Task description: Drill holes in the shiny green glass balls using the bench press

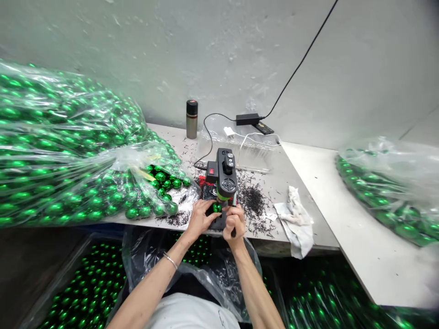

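Note:
A small black bench drill press [224, 171] with a red switch stands near the table's front edge. Under its head, a shiny green ball [217, 208] rests on the black base. My left hand [200, 217] comes in from the left, its thumb and fingers closed around the ball. On the right, my right hand [235, 223] is wrapped round the press's lever handle [233, 232], whose dark end shows below the fist. The contact between the ball and the tool above it is too small to make out.
A big clear bag of green balls [68, 151] fills the left side, its mouth by the press. Black shavings [254, 201] and a crumpled white cloth [295, 219] lie to the right. Behind are a flask [192, 119] and a power adapter [247, 119]. Another bag [387, 192] sits far right.

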`<state>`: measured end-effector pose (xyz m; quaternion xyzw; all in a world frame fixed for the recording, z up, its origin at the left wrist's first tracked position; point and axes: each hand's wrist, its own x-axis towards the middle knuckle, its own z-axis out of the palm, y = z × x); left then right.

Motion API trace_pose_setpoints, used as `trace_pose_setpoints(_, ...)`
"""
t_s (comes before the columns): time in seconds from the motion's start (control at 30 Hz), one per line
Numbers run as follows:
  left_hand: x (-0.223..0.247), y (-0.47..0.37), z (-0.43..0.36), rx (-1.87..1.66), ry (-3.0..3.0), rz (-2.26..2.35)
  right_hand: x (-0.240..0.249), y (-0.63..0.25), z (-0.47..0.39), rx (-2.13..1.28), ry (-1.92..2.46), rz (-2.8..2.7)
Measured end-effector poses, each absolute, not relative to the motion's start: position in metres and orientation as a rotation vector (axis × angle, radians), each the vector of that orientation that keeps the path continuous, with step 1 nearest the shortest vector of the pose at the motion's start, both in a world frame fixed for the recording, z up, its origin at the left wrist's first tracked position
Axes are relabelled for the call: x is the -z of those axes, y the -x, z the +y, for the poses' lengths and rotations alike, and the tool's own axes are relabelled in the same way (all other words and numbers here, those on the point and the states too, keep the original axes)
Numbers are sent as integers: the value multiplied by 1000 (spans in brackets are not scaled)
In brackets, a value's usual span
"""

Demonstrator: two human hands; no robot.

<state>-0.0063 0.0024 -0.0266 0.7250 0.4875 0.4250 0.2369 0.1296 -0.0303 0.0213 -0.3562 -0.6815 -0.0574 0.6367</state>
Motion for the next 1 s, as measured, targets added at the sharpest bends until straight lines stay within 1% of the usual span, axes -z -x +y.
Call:
trace_pose_setpoints(0.13,27,4,6,-1183,-1972,1350,-40,-129,-32,86,798,-1502)
trace_pose_setpoints(0.27,24,1,4,-1275,-1911,1379,-82,-127,-36,-120,908,-1379)
trace_pose_setpoints(0.33,21,4,-7,-1353,-1885,1350,-100,-127,-38,-209,982,-1376)
trace_pose_setpoints(0.4,20,12,-28,-1380,-1898,1275,-108,-127,-41,-219,998,-1388)
trace_pose_setpoints(0.53,30,35,-81,-1197,-1982,1110,-96,-127,-43,-199,977,-1394)
trace_pose_setpoints(0.63,35,51,-97,-1158,-1990,1115,-82,-126,-42,-200,967,-1365)
trace_pose_setpoints(0.7,27,61,-83,-1248,-2007,1206,-79,-125,-41,-194,957,-1351)
trace_pose_setpoints(0.8,0,76,-33,-1389,-2064,1508,-79,-125,-39,-170,934,-1350)
trace_pose_setpoints(0.87,-20,83,6,-1278,-2104,1750,-80,-125,-39,-149,922,-1360)
trace_pose_setpoints(0.93,-34,87,38,-984,-2111,1994,-80,-125,-40,-124,913,-1372)
trace_pose_setpoints(1.0,-40,87,59,-689,-2112,2082,-79,-126,-40,-109,910,-1382)
